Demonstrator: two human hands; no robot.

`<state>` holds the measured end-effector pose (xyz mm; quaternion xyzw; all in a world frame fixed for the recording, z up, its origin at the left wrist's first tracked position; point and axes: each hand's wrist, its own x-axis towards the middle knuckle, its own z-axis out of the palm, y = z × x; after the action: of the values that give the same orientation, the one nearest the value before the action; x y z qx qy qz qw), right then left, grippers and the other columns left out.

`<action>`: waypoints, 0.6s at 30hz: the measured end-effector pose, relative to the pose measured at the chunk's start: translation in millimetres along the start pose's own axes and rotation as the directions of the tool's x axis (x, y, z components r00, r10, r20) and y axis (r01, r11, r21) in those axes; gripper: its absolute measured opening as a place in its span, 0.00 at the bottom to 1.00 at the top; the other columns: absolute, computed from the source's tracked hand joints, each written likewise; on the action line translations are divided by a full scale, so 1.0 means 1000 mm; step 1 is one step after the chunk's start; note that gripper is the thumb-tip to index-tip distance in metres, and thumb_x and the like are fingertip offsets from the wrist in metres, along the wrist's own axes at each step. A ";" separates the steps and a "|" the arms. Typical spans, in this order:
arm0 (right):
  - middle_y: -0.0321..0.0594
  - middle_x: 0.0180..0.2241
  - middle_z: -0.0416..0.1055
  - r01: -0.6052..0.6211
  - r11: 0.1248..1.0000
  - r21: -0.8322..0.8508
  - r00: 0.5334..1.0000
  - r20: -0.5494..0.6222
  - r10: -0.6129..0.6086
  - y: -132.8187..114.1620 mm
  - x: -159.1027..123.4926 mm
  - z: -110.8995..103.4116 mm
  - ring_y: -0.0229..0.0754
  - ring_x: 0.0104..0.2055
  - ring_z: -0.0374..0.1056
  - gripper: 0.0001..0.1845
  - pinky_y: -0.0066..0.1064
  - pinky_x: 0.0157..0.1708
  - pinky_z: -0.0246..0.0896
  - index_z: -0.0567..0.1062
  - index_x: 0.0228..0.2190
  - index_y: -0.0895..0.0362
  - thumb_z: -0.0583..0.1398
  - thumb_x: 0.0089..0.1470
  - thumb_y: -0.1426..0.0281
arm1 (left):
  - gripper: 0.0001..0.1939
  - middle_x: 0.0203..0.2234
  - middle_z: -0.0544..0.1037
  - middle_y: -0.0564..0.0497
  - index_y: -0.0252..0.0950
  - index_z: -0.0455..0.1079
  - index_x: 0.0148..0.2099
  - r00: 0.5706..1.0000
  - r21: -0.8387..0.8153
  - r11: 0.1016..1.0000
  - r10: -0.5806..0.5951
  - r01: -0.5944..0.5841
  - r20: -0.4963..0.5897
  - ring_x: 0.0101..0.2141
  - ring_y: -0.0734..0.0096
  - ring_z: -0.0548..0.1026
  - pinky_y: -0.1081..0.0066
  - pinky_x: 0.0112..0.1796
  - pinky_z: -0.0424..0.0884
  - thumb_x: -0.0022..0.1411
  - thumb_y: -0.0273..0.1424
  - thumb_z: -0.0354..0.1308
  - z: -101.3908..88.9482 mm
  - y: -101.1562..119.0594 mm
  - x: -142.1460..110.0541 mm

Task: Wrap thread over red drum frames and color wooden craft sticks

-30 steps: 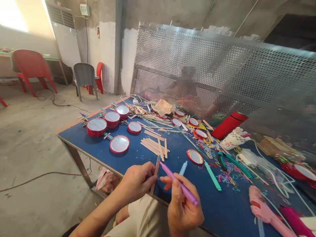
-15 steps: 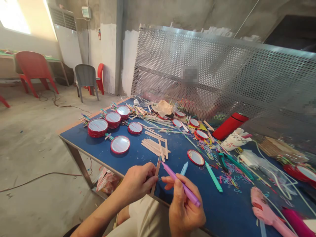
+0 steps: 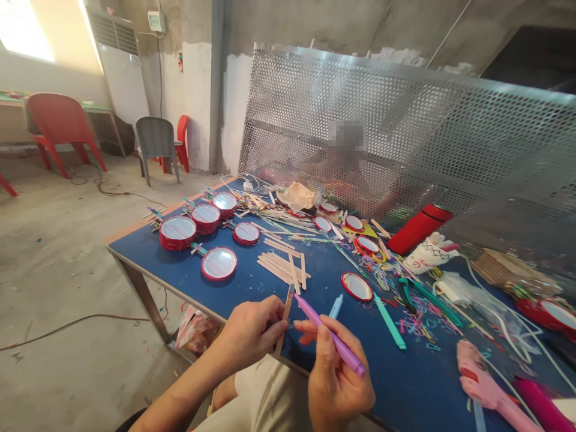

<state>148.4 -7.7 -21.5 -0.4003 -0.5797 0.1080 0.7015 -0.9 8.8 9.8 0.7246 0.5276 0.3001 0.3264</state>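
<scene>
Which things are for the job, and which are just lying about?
In use: wooden stick, in the left hand; purple marker, in the right hand.

Probably just lying about for now: blue marker, green marker, red bottle, pink glue gun.

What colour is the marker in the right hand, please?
Purple; the marker in the right hand shows best in the head view.

At lower centre, a flat wooden stick (image 3: 287, 305) is held left of a purple plastic marker (image 3: 310, 311). Behind them, on a blue table (image 3: 382, 384), round red-rimmed discs (image 3: 177, 231) are stacked at centre-left and a red cylindrical flask (image 3: 418, 229) is set at right.
</scene>
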 end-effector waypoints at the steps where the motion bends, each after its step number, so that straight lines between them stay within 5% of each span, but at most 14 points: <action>1: 0.38 0.30 0.80 -0.001 1.000 0.001 1.000 0.012 0.001 0.000 0.000 0.000 0.35 0.24 0.75 0.08 0.23 0.24 0.72 0.76 0.44 0.58 0.60 0.62 0.76 | 0.06 0.22 0.75 0.56 0.39 0.64 0.33 1.000 0.000 1.000 0.000 0.000 -0.004 0.24 0.72 0.71 0.75 0.27 0.58 0.64 0.30 0.54 0.000 0.000 0.000; 18: 0.38 0.30 0.80 0.006 1.000 0.024 1.000 -0.030 -0.005 0.003 -0.003 0.000 0.38 0.26 0.78 0.08 0.25 0.24 0.74 0.77 0.43 0.59 0.61 0.62 0.75 | 0.04 0.21 0.73 0.57 0.39 0.64 0.33 1.000 0.008 1.000 -0.008 0.008 -0.002 0.24 0.72 0.69 0.75 0.28 0.56 0.63 0.29 0.54 -0.001 0.002 0.000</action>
<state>148.3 -7.5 -25.6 -0.3916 -0.5690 0.1071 0.7152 -0.8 8.9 11.7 0.7236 0.5319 0.2974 0.3242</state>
